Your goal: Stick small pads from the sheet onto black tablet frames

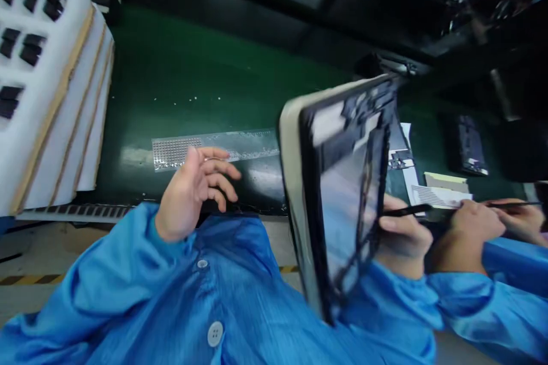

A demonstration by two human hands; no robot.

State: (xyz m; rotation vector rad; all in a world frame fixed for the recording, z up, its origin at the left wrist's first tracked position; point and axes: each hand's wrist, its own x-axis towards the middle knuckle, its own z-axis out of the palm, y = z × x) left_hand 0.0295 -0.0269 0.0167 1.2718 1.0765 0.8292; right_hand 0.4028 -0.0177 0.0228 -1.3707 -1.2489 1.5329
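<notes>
My left hand [194, 191] is raised above the near edge of the bench, palm turned inward, fingers apart and holding nothing. Just behind it lies a clear plastic strip [244, 145] with a grid of small dark pieces [175, 150] at its left end. My right hand [405, 236] is closed at the edge of a phone-like device housing [295, 194], which stands tilted close to the camera with its inner parts showing. A slim black tool [406, 210], perhaps tweezers, is also between the right thumb and fingers. The housing hides part of that hand, and it is blurred.
Stacked white foam trays [64, 125] with dark parts in their pockets rise at the left. A co-worker's hands [479, 219] work close on the right, with a slim dark tool. Another dark device [471, 145] and a white label sheet [439, 196] lie on the green bench [192, 57].
</notes>
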